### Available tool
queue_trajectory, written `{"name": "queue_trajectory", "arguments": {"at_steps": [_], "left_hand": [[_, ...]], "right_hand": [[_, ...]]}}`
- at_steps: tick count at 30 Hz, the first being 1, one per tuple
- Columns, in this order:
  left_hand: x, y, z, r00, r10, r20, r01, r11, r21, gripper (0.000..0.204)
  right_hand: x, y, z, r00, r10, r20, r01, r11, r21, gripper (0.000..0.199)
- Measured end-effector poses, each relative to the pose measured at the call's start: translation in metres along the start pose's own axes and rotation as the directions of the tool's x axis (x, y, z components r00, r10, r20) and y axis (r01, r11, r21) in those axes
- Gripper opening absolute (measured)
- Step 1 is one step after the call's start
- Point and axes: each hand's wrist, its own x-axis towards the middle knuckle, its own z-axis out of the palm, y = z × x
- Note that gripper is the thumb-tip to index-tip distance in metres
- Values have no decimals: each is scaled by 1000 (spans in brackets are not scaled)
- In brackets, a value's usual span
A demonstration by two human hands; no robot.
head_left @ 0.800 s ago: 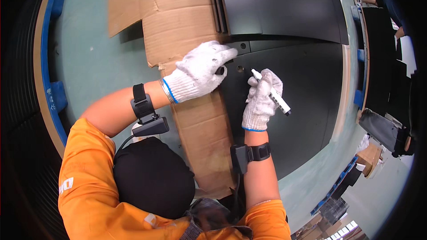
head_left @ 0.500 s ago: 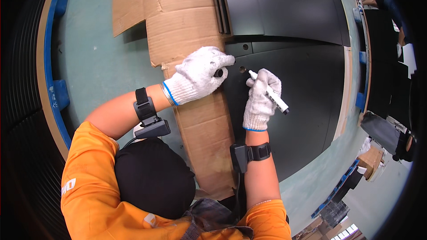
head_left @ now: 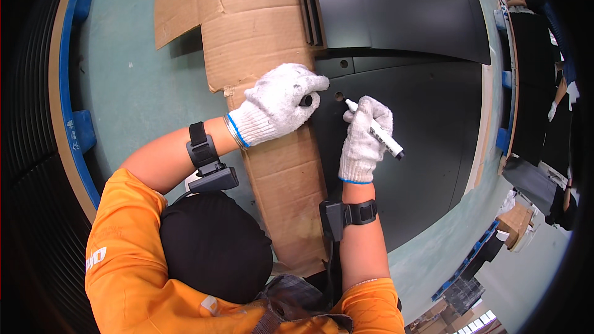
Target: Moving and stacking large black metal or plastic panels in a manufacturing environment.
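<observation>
My left hand (head_left: 278, 102), in a white knit glove, rests on the edge of a black metal panel (head_left: 427, 130) where it meets a sheet of brown cardboard (head_left: 266, 31), its fingers bent around a small dark piece at the panel's edge. My right hand (head_left: 362, 142), also gloved, grips a white marker (head_left: 377, 131) with a black cap end; the marker's tip points at a small hole (head_left: 338, 96) in the panel. A second hole (head_left: 343, 63) lies just above. Both wrists wear black strapped devices.
A second black panel (head_left: 396, 6) lies above the first on the green floor (head_left: 130, 86). A blue-edged rack (head_left: 65, 86) curves along the left. Dark panels and another person's arm (head_left: 560, 93) are at the right, with cardboard boxes (head_left: 513, 219) lower right.
The view has drifted slightly. My right hand has brought the marker tip closer to the hole in the panel. My left hand stays pressed at the panel's edge.
</observation>
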Motion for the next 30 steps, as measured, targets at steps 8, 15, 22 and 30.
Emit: {"name": "queue_trajectory", "arguments": {"at_steps": [8,15,22,30], "left_hand": [[0,0,0,1000,4,-8,-4,1000,3,27],[0,0,0,999,19,-26,-20,999,-28,26],[0,0,0,1000,6,-16,-7,999,-35,25],[-1,0,0,1000,3,-20,-4,1000,-31,25]], "right_hand": [[1,-2,-1,1000,8,9,-8,999,-36,13],[-2,-2,2,999,-38,-9,38,999,3,16],[-1,0,-1,1000,23,2,-23,999,-34,15],[-1,-1,0,1000,-4,26,3,1000,7,13]]}}
